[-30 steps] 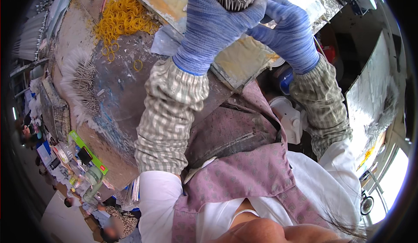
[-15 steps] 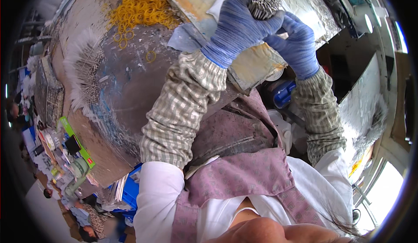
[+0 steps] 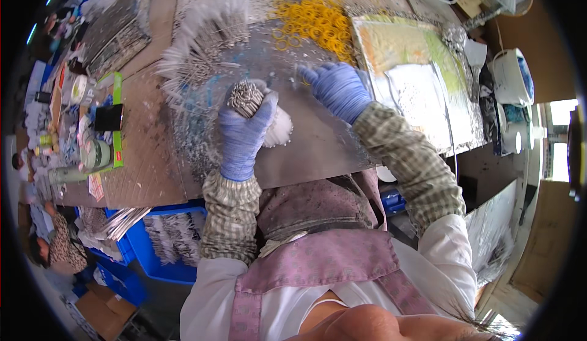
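I read the left hand as clenched around the bristle bundle, metallic ends up, over the left part of the dark work surface. Right hand: positioned at right, on the near side of the yellow rings; I cannot tell whether it grasps one.

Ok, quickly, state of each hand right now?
Left hand: closed, holding a metal-ended white bundle.
Right hand: at a yellow ring; whether it grips it cannot be told.

A silver-tipped white bundle sits in the left hand.
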The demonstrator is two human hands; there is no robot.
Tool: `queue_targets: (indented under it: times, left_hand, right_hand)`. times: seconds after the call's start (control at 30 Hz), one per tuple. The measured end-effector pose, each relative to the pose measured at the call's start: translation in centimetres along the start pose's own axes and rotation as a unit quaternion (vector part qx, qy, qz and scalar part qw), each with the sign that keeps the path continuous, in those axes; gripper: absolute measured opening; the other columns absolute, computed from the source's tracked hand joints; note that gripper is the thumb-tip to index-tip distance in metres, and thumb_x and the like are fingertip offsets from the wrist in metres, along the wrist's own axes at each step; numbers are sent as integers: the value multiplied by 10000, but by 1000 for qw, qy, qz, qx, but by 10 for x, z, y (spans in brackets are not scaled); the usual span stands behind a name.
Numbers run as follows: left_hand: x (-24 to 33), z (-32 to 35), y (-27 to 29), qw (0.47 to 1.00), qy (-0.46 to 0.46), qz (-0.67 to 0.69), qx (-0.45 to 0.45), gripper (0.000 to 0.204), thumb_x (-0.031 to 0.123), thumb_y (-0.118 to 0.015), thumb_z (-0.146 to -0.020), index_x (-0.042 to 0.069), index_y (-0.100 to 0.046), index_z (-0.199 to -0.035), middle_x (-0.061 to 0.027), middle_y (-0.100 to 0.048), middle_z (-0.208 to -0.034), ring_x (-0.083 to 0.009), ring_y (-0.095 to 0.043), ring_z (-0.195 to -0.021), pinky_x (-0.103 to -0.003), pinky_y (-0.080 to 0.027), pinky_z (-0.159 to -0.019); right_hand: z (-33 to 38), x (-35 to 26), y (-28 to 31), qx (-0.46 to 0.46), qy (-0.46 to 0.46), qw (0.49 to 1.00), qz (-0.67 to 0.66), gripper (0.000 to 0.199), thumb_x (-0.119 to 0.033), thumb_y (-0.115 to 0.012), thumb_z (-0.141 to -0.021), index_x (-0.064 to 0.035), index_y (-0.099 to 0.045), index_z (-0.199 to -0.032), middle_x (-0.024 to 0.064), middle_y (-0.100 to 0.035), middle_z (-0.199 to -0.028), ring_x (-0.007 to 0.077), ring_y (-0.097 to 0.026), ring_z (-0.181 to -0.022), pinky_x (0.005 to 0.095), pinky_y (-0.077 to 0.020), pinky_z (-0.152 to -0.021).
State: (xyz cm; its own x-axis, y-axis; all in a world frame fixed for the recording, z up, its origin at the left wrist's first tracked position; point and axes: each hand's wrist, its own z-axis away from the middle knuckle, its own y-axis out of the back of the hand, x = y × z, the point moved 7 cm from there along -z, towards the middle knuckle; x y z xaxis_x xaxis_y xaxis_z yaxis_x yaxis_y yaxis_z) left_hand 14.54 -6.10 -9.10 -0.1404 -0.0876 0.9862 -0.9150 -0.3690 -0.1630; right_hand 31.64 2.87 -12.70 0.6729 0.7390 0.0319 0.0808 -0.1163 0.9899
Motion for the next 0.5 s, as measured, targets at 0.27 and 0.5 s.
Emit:
queue_targets:
  times: [0.27,0.5]
  left_hand:
    - [13,17,24,996,4,67,-52,150,26,-739,-854,46,-644,-968,-55,-733,-959,-61,-629,-736,-229,-542,-656]
    - [29,23,-3,988,3,61,-139,168,59,-753,-832,38,-650,-963,-31,-704,-886,-87,-634,-777,-264,-541,-710]
  right_hand:
    - [14,-39,49,116,-168,666,-717,317,-5,-693,-917,-60,-586,-1210,-36,-663,-933,12,-597,-869,169,-478,-765]
    - [39,-69,90,163,-111,596,-778,353,-28,-703,-923,-59,-575,-1251,22,-686,-1037,77,-630,-960,236,-513,-861]
